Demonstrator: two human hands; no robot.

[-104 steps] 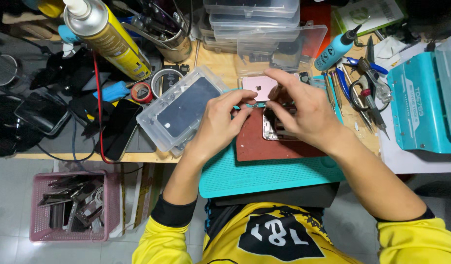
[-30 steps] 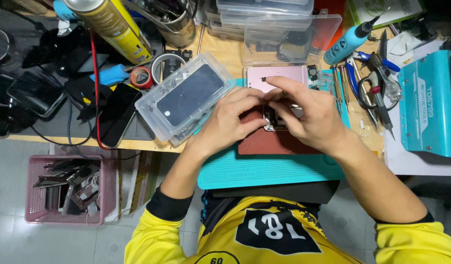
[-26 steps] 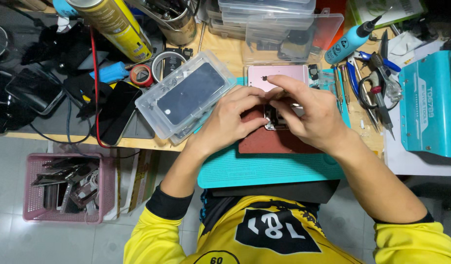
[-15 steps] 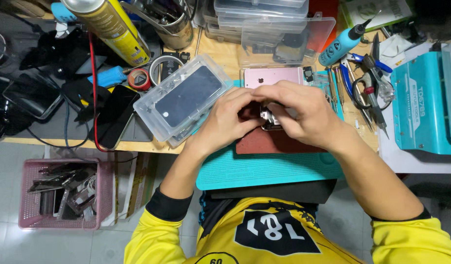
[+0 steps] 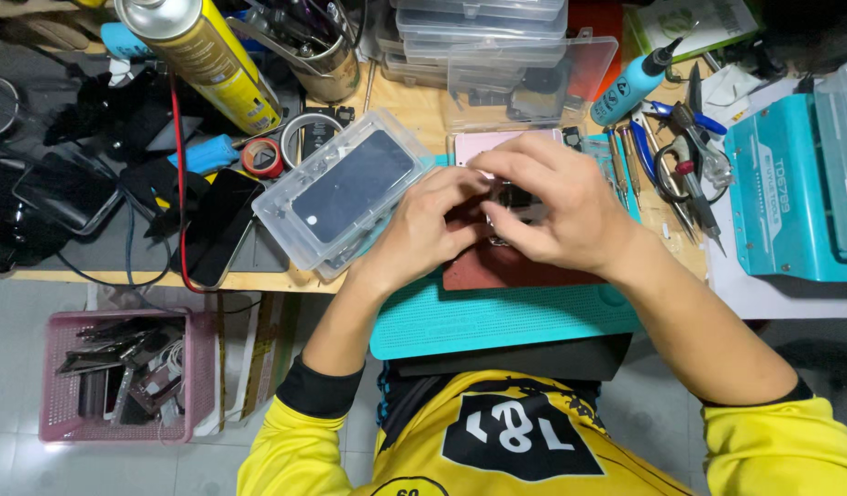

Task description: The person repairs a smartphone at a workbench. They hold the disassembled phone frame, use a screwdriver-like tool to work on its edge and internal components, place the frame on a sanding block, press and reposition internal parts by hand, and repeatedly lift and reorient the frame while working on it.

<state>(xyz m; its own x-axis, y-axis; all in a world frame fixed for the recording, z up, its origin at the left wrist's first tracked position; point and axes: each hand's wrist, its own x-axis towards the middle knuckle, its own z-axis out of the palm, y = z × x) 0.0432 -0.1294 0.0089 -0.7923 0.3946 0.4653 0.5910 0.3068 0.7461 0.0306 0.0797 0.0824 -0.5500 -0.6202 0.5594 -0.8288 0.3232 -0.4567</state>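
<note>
The wooden tabletop (image 5: 414, 110) carried a crowded repair spread, and on its near edge lay a teal work mat (image 5: 497, 321) with a reddish-brown pad (image 5: 497, 271) on top. Over that pad both hands met on a small dark phone part (image 5: 518, 204), with a pink phone back (image 5: 483, 145) lying just beyond them. The left hand (image 5: 428, 220) curled in with its fingertips pinching the part's left side; the right hand (image 5: 557, 207) arched over it, fingers closed down on its top and right edge. Most of the part was hidden under the fingers, so what exactly was being pressed or lifted could not be told. By the look of it this was the fine fitting stage on the part, and the next move would call for a steady, light grip and small finger motions, not force.

Left of the hands, touching the mat's corner, sat a clear plastic case (image 5: 345, 193) holding a dark screen. A teal machine (image 5: 791, 202) stood to the right, a yellow spray can (image 5: 198, 55) at the far left, and pliers and cutters (image 5: 681, 156) lay near the right wrist. A pink basket (image 5: 120, 377) of scrap stood on the floor. The case crowded the left elbow's room most.
</note>
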